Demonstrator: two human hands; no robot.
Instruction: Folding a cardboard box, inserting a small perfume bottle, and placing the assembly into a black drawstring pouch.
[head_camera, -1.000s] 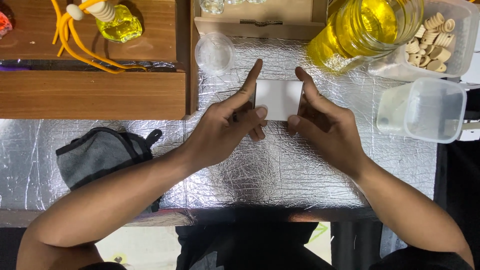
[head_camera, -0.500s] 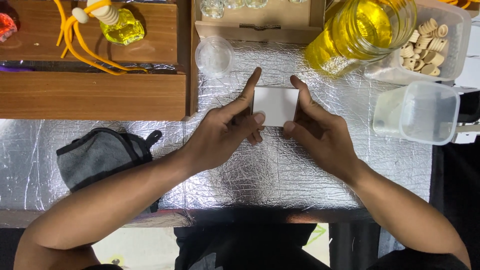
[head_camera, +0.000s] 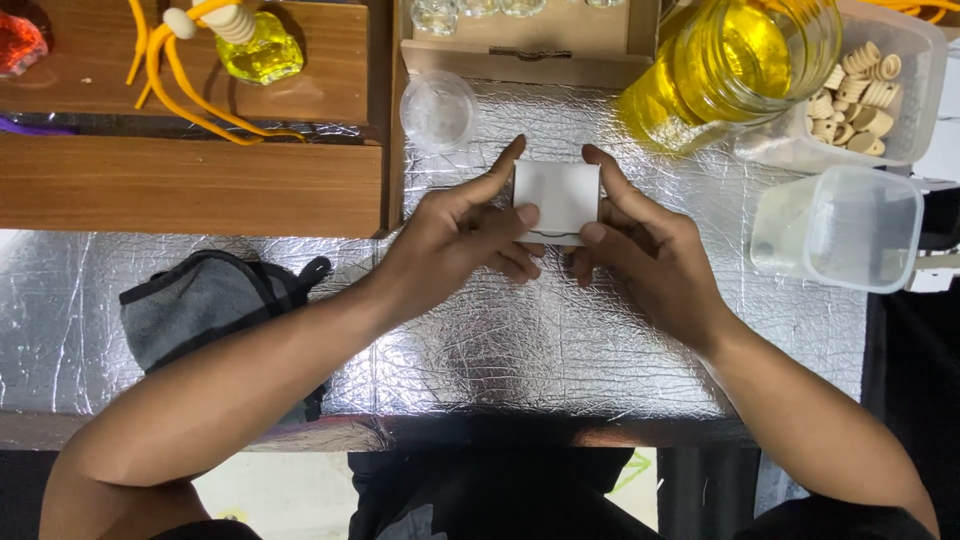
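White, seemingly one small box (head_camera: 556, 197) between left hand (head_camera: 462, 232) and right hand (head_camera: 640, 250).

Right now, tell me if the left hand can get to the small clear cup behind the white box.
Probably yes. The left hand is at the white box, and bare foil lies between it and the cup; nothing blocks the way.

A big jar (head_camera: 735, 65) of yellow liquid stands far right. A grey cloth (head_camera: 205, 305) lies near left on the shiny bench (head_camera: 560, 350).
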